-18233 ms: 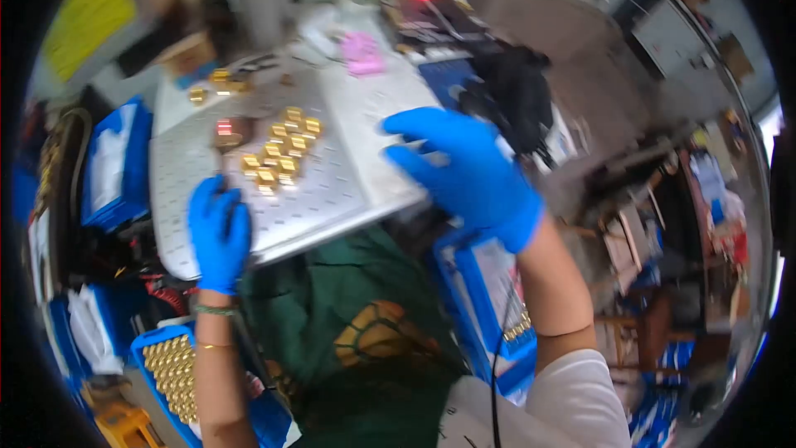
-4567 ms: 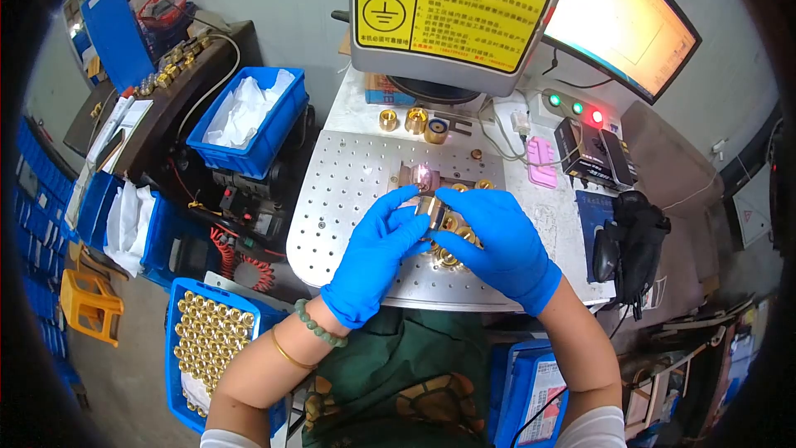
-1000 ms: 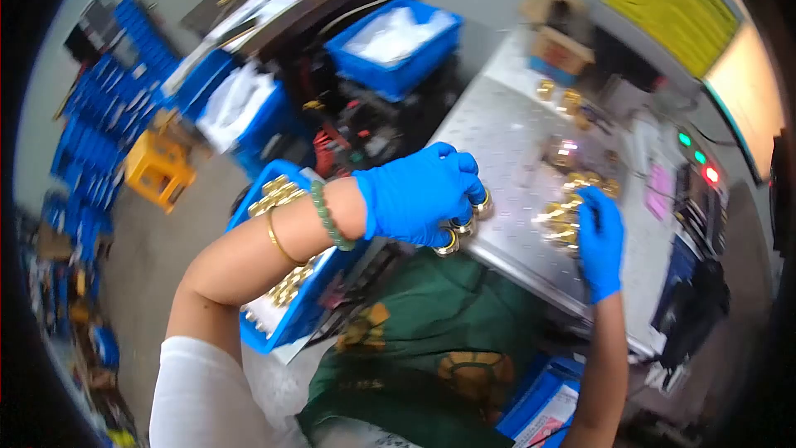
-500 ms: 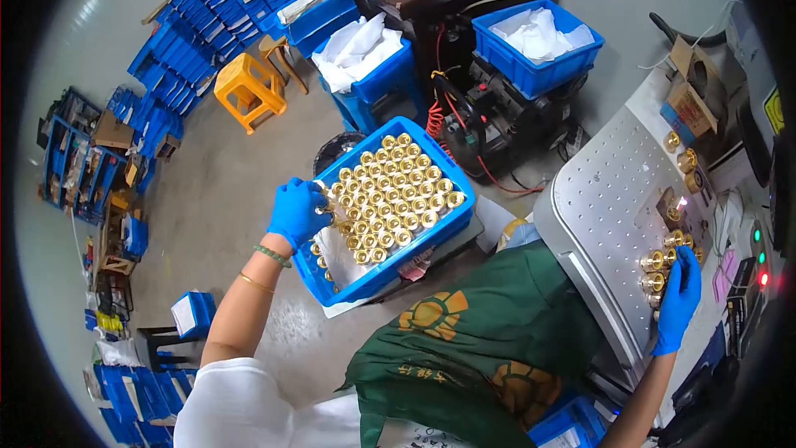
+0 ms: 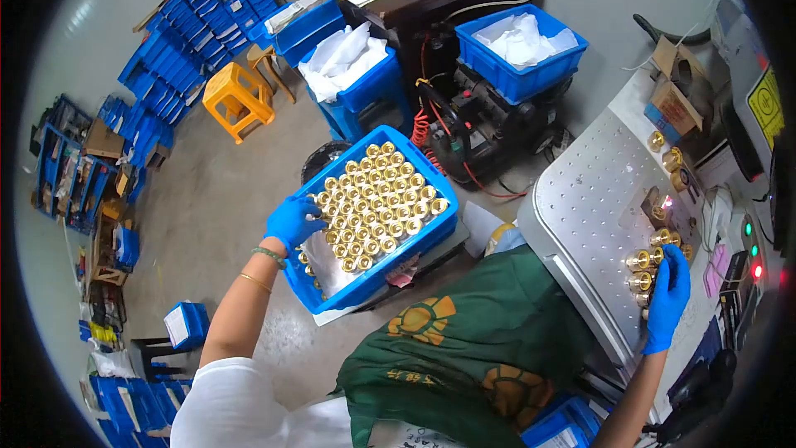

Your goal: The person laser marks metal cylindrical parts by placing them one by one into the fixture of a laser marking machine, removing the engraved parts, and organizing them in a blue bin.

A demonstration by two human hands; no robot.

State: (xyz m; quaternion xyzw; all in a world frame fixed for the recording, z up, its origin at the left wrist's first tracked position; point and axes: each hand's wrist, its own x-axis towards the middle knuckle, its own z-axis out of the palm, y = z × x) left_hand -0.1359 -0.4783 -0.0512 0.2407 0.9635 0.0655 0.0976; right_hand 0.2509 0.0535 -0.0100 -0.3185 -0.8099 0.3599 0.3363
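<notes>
My left hand (image 5: 292, 222), in a blue glove, reaches over the left side of a blue plastic bin (image 5: 365, 289). Its fingers are closed on a brass fitting at the edge of the rows, mostly hidden by the glove. Upright brass fittings (image 5: 373, 206) stand in close rows in the bin, over a pale liner sheet (image 5: 332, 270). My right hand (image 5: 668, 303), also gloved in blue, is over the perforated metal plate (image 5: 580, 199). Its fingertips are closed about a brass fitting (image 5: 657, 255) within a small cluster there; the grip is partly hidden.
A bright spot glows at a fixture (image 5: 661, 206) on the plate. More fittings (image 5: 672, 159) stand along its far edge. Beyond the bin are a black compressor (image 5: 468, 129), a blue bin with white sheets (image 5: 522, 66) and a yellow stool (image 5: 238, 99). Stacked blue bins line the left wall.
The view has shifted slightly. My left hand has drawn a little back toward the left edge of the fitting rows. My right hand stays by the cluster on the plate.
</notes>
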